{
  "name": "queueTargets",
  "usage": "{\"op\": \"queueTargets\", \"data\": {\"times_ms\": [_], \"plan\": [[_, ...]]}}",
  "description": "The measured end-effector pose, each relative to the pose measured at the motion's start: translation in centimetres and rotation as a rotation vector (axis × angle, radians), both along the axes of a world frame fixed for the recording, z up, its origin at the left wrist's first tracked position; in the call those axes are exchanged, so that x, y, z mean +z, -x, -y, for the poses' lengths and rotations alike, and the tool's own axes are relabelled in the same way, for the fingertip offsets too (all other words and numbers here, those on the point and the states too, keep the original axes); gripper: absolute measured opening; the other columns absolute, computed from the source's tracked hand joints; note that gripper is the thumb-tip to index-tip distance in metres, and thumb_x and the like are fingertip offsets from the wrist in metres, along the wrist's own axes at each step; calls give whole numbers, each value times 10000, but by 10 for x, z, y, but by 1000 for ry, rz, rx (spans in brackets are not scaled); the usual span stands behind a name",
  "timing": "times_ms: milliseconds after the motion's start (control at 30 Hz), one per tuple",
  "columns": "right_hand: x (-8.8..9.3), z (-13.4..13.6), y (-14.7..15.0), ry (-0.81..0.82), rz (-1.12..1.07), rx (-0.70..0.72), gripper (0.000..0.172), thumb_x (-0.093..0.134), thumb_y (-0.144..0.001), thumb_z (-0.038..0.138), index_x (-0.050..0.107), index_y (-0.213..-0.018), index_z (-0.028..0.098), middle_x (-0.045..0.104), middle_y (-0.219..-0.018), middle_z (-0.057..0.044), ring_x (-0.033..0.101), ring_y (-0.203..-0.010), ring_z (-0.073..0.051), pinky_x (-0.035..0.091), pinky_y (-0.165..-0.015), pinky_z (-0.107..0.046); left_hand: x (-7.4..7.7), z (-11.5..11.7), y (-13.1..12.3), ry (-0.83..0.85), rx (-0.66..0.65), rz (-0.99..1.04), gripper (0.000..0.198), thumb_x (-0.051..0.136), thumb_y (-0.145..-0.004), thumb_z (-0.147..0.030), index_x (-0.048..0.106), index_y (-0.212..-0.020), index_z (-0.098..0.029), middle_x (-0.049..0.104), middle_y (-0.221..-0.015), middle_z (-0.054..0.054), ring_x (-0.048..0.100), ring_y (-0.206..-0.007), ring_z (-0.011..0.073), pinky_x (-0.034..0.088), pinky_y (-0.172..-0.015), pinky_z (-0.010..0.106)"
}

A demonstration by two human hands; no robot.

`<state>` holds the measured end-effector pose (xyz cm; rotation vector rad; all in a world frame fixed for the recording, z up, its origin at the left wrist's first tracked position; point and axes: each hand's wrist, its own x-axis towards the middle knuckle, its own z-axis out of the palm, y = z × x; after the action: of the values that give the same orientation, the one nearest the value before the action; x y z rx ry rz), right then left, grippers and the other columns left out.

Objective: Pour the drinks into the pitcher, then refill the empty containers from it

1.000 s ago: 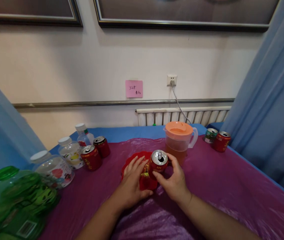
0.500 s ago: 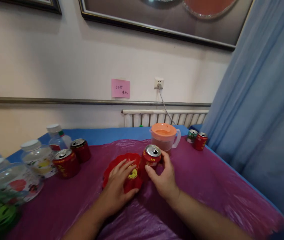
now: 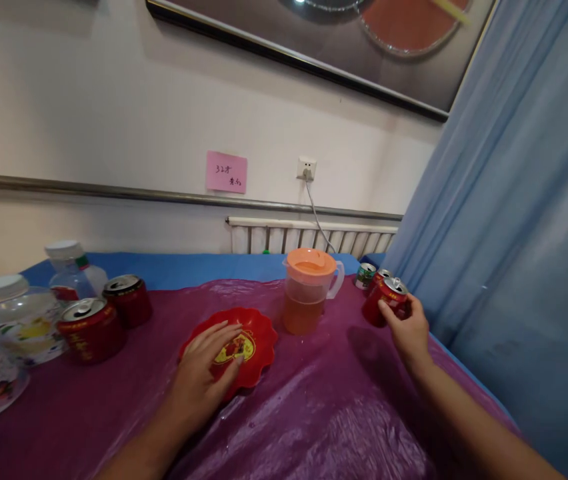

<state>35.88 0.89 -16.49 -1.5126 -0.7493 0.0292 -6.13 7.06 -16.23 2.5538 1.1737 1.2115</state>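
Note:
My right hand (image 3: pixel 409 331) grips an opened red drink can (image 3: pixel 388 303) at the right side of the table, with thumb and fingers around it. Just behind that can stand another red can (image 3: pixel 380 275) and a small green can (image 3: pixel 365 275). My left hand (image 3: pixel 204 367) has its fingers stretched over the near left edge of a red scalloped plate (image 3: pixel 257 333); whether it presses on the plate I cannot tell. Yellow printing marks the plate's middle. A clear pitcher (image 3: pixel 304 310) with an orange lid and amber liquid stands between the plate and the cans.
Two red cans, one in front (image 3: pixel 91 337) and one behind (image 3: pixel 129 307), stand at left beside clear jars (image 3: pixel 19 327) with white lids. Purple plastic sheeting (image 3: pixel 314 413) covers the blue table. A blue curtain (image 3: pixel 514 200) hangs along the right edge.
My right hand has carried the red can from beside the plate to the right, next to the other cans. My left hand stays at the plate. The view has shifted right.

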Motion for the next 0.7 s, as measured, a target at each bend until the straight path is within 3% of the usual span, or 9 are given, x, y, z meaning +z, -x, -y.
{"op": "queueTargets", "data": {"times_ms": [133, 267, 500, 700], "plan": [[-20, -20, -55, 127, 28, -138, 845, 791, -534, 660, 611, -1168, 130, 713, -1143, -204, 674, -1031, -349, 502, -987, -528, -1, -2, 0, -39, 7, 33, 335, 611, -926, -381, 720, -1219, -262, 779, -1229, 76, 718, -1168, 320, 587, -1012, 535], [-39, -29, -83, 243, 42, -202, 809, 758, -545, 661, 621, -1138, 127, 723, -1098, -220, 677, -1010, -371, 511, -956, -540, -3, -3, 0, -34, 2, 39, 320, 623, -917, -385, 733, -1195, -273, 786, -1212, 73, 733, -1144, 314, 601, -993, 523], [-54, -39, -100, 352, 86, -243, 768, 718, -600, 648, 644, -1159, 127, 737, -1103, -225, 693, -1004, -368, 539, -909, -501, -5, -5, 2, -8, -15, 69, 304, 630, -910, -357, 738, -1184, -281, 789, -1201, 66, 742, -1122, 301, 602, -994, 508], [-49, -26, -91, 398, 123, -214, 641, 739, -567, 560, 679, -1052, 145, 746, -1021, -211, 702, -991, -407, 550, -889, -522, -5, 2, 1, 31, -13, 106, 305, 638, -900, -321, 741, -1183, -267, 785, -1197, 81, 732, -1129, 301, 582, -1011, 518]]}}
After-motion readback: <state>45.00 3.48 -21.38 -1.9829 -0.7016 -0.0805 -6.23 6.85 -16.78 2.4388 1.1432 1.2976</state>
